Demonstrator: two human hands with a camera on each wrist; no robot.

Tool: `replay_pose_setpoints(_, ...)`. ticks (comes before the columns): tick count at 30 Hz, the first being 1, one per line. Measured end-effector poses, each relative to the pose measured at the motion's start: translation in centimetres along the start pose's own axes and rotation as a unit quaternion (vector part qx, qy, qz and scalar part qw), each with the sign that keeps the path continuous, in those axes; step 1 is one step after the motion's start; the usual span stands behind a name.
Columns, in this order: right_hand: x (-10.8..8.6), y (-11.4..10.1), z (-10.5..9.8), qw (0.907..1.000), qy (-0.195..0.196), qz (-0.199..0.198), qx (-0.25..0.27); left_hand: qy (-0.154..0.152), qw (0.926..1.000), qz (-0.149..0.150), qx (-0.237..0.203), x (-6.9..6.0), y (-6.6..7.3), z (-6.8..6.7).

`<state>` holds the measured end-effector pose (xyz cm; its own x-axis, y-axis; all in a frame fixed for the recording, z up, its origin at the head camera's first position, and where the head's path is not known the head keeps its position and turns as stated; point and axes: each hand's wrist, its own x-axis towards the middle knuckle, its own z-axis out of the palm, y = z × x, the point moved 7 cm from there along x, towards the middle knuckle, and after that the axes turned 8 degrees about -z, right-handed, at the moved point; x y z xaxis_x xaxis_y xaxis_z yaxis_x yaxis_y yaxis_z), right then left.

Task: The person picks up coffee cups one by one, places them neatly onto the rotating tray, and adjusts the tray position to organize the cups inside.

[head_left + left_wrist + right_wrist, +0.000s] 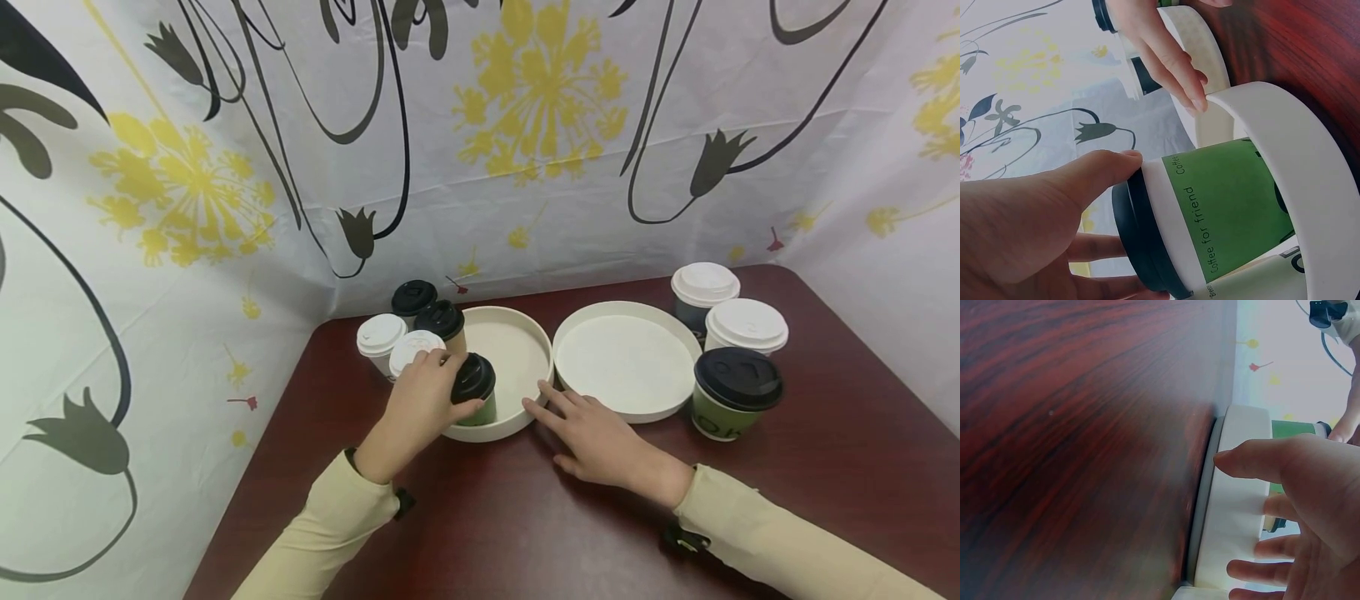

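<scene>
A green cup with a black lid stands inside the left round tray, near its front left wall. The left hand grips this cup by its lid, thumb on the near side; in the left wrist view the hand spans the dark lid above the green sleeve. The right hand has its fingers spread, with fingertips at the left tray's right rim. In the right wrist view that hand lies along the tray's white outer wall.
Left of the left tray stand two white-lidded cups and two black-lidded cups. A second round tray adjoins on the right. Beyond it are two white-lidded cups and a green black-lidded cup. Patterned cloth hangs behind the dark red table.
</scene>
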<state>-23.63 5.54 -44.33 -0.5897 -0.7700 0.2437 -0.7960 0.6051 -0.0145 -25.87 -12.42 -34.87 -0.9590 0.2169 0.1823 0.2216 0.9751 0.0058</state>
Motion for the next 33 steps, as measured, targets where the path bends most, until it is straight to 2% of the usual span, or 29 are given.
replay_pose_setpoints(6, 0.0, 0.0, 0.0, 1.0, 0.0, 0.001, 0.001, 0.008, 0.9999, -0.001, 0.01, -0.3, 0.1, -0.1)
replay_pose_setpoints(10, 0.0, -0.1, -0.1, 1.0, 0.001, 0.001, 0.002, 0.044, 0.9988, 0.012, 0.016, -0.9, 0.7, -0.6)
replay_pose_setpoints(12, -0.1, -0.1, -0.1, 1.0, 0.004, 0.001, 0.0, 0.073, 0.9967, 0.032, 0.018, -1.5, 1.6, -1.1)
replay_pose_setpoints(15, -0.1, -0.2, -0.2, 0.9999, 0.009, -0.002, -0.007, 0.111, 0.9906, 0.078, 0.019, -2.5, 3.4, -1.5)
replay_pose_setpoints(17, -0.1, -0.2, -0.2, 0.9999, 0.013, -0.003, -0.01, 0.122, 0.9862, 0.111, 0.019, -3.3, 4.7, -1.6)
replay_pose_setpoints(19, -0.1, -0.2, -0.2, 0.9998, 0.012, -0.003, -0.014, 0.116, 0.9829, 0.143, 0.01, -4.0, 5.9, -1.2)
replay_pose_setpoints(23, -0.2, -0.2, -0.2, 0.9999, 0.006, 0.0, -0.014, 0.073, 0.9794, 0.188, -0.01, -4.9, 7.8, 0.6)
replay_pose_setpoints(27, -0.2, -0.3, -0.3, 0.9999, 0.009, 0.0, -0.006, 0.033, 0.9811, 0.191, -0.001, -5.3, 8.3, 2.8)
replay_pose_setpoints(33, -0.2, -0.4, -0.3, 0.9999, 0.013, -0.002, -0.006, 0.004, 0.9827, 0.184, 0.016, -5.4, 8.2, 5.1)
